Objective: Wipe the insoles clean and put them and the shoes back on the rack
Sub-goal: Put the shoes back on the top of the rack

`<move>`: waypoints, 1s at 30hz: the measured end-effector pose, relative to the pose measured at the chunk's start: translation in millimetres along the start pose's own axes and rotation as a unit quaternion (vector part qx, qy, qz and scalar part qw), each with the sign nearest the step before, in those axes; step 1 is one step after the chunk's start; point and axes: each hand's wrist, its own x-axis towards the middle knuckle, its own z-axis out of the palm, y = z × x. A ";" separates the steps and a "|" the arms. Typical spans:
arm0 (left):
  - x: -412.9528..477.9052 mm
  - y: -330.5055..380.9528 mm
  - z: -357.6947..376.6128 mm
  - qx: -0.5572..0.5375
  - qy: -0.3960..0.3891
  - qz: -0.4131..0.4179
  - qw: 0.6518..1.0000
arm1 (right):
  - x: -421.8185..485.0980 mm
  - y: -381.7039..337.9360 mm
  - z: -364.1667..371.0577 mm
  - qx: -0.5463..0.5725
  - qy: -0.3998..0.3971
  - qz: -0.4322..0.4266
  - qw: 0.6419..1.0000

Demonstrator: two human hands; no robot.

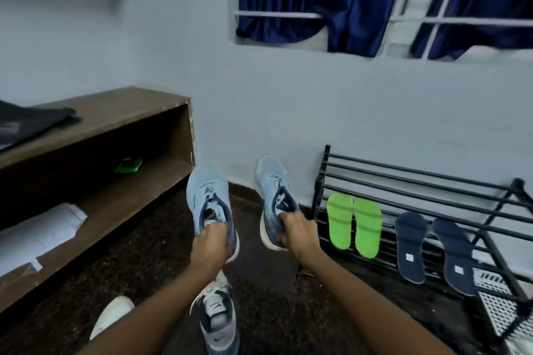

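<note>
Shoe (205,196) of pale-blue mesh, clasped in left grip (212,245); twin shoe (271,181), clasped in right grip (295,229)

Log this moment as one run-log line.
left hand holds light blue shoe | right hand holds second light blue shoe | green insoles, navy insoles on rack

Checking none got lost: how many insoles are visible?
4, on the rack, left to right: green insole, second green insole, navy insole, second navy insole. More may be hidden.
</note>
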 end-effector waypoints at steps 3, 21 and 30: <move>-3.8 35.1 -25.3 0.001 0.011 0.037 0.999 | -1.2 7.7 -41.8 -0.024 0.037 0.022 0.999; 17.6 235.0 -58.0 -0.026 0.010 0.229 0.973 | -23.7 128.9 -169.9 -0.057 0.083 0.156 0.983; 54.8 299.7 -14.2 -0.037 -0.033 0.249 0.967 | -6.0 194.2 -163.7 -0.065 0.067 0.186 0.978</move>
